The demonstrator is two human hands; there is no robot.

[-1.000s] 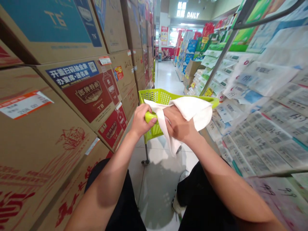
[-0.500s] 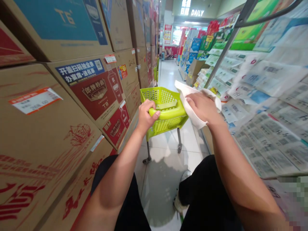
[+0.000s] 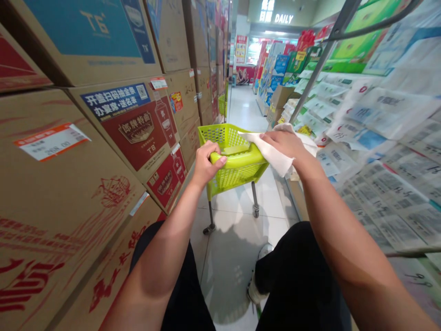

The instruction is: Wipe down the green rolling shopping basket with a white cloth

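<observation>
A lime-green shopping cart (image 3: 237, 177) on thin metal legs with castors stands in the aisle just ahead of me. My left hand (image 3: 205, 162) is wrapped round the left end of its handle bar. My right hand (image 3: 287, 143) presses a white cloth (image 3: 275, 158) down on the cart's right rim, fingers lying over the cloth. My black-clad knees show below both forearms.
Stacked brown cartons (image 3: 103, 138) with red and blue printing wall the left side. Sloping shelves of plastic-wrapped packs (image 3: 375, 138) line the right, braced by a grey metal bar (image 3: 317, 69). The pale tiled aisle (image 3: 246, 110) runs ahead towards more displays and a "DAILY" sign (image 3: 284, 18).
My right hand has carried the cloth from the middle of the handle out to the cart's right rim. The left hand has kept its grip on the handle.
</observation>
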